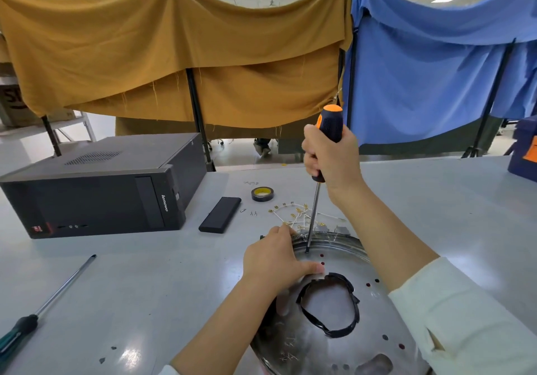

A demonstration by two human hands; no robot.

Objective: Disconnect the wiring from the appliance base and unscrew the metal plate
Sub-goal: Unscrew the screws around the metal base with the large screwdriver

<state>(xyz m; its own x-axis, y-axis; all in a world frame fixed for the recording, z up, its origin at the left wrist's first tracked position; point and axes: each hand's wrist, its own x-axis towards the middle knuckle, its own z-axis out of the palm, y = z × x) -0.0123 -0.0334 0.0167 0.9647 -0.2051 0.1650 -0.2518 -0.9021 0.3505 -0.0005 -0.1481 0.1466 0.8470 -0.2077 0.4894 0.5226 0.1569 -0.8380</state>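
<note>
- The tabletop (145, 281) has a wide bare patch on the left, between the black computer box (96, 188) and the long screwdriver (43, 307) lying near the front edge.
- The right side of the tabletop, past the right hand (331, 156), is bare too, up to a blue box (523, 148) at the far right edge.
- Behind the metal plate (343, 331) the way is crowded: loose wires (296, 214), tiny screws (253, 213), a roll of tape (262, 193) and a flat black case (220, 214) lie close together.
- The upright orange screwdriver (325, 148) stands in the way over the plate's far rim.
- The left hand (276, 261) covers the plate's left rim.
- Hanging cloths (174, 54) on poles close off the far side.
</note>
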